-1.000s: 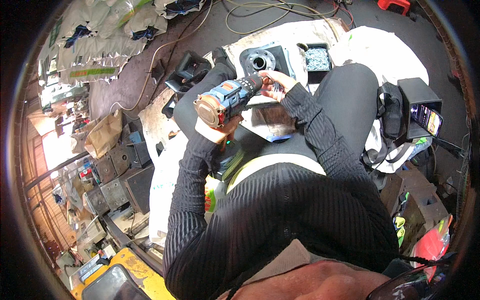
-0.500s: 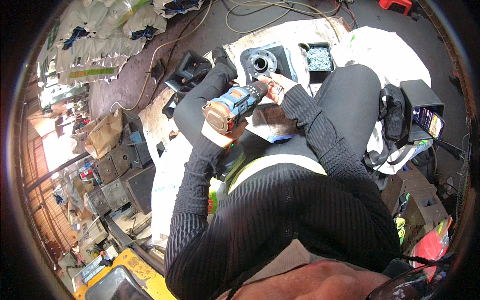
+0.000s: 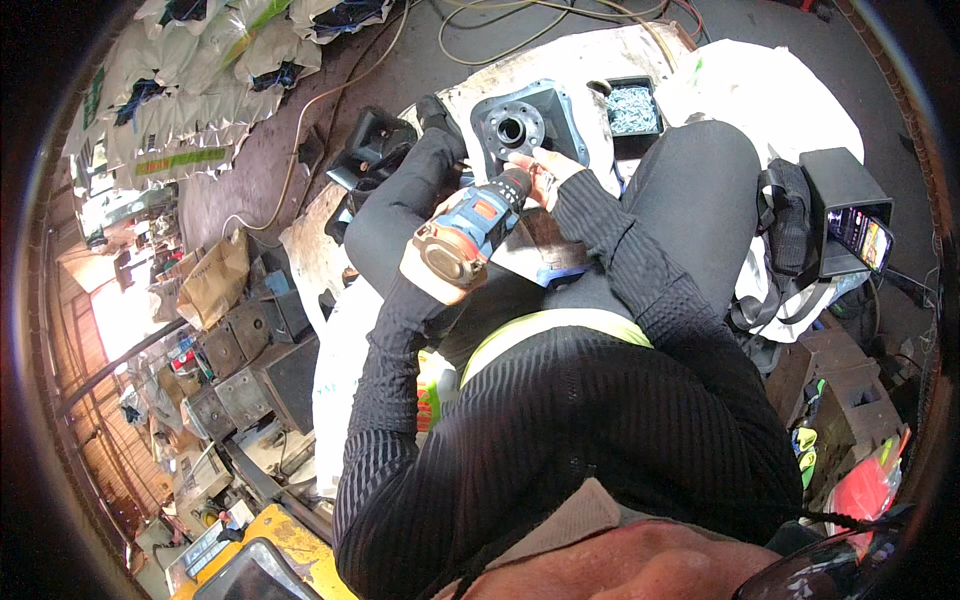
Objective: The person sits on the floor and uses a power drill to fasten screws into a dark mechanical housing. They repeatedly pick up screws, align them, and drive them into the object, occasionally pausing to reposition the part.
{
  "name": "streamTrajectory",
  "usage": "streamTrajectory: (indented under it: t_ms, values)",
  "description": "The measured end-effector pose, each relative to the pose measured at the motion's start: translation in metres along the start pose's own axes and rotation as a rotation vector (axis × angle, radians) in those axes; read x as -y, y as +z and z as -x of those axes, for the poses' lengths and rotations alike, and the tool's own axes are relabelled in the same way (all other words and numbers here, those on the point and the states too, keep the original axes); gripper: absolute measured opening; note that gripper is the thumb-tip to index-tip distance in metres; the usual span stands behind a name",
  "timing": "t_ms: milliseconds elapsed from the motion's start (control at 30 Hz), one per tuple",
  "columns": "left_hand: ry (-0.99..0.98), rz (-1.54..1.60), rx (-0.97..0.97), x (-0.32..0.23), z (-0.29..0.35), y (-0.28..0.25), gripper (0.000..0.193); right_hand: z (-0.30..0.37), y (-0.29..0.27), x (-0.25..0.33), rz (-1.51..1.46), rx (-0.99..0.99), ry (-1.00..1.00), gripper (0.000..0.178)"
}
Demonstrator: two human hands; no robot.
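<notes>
My left hand (image 3: 432, 268) is wrapped round a blue and black cordless drill (image 3: 473, 230). The drill's black chuck points away from me, up and to the right. At its tip my right hand (image 3: 548, 176) has its fingers pinched together; whatever they hold is too small to make out. Just beyond the fingers lies a dark square housing (image 3: 560, 112) with a round grey flange (image 3: 528, 120) on it. The flange has a wide centre hole and smaller holes round it. The fingers are at its near edge; the drill's tip is hidden by them.
A black tray of small silvery screws (image 3: 632, 110) stands right of the housing. Black parts (image 3: 372, 140) lie to the left. A phone (image 3: 860, 238) leans in a black box at the right. Hoses (image 3: 480, 50) run across the floor; white sacks (image 3: 770, 100) lie around.
The drill's rear has dropped slightly toward me and turned a little, still in my left hand. My right hand stays pinched by the chuck. The whole view has shifted slightly.
</notes>
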State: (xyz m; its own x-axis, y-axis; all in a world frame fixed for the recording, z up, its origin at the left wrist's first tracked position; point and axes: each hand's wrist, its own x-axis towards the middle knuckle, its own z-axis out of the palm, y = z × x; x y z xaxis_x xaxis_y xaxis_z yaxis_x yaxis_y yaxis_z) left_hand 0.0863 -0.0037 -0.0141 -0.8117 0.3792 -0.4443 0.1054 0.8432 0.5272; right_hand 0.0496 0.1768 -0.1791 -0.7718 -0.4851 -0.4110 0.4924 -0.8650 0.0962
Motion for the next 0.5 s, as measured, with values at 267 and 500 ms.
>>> streamTrajectory:
  t_ms: [267,500]
  values:
    - [0.142,-0.326,-0.079,-0.001,-0.004,-0.009,0.047,-0.012,-0.007,0.004,0.172,0.017,-0.072,0.021]
    - [0.302,-0.059,-0.194,0.029,-0.027,-0.026,0.042,0.001,0.026,0.005,0.222,-0.379,-0.108,0.028]
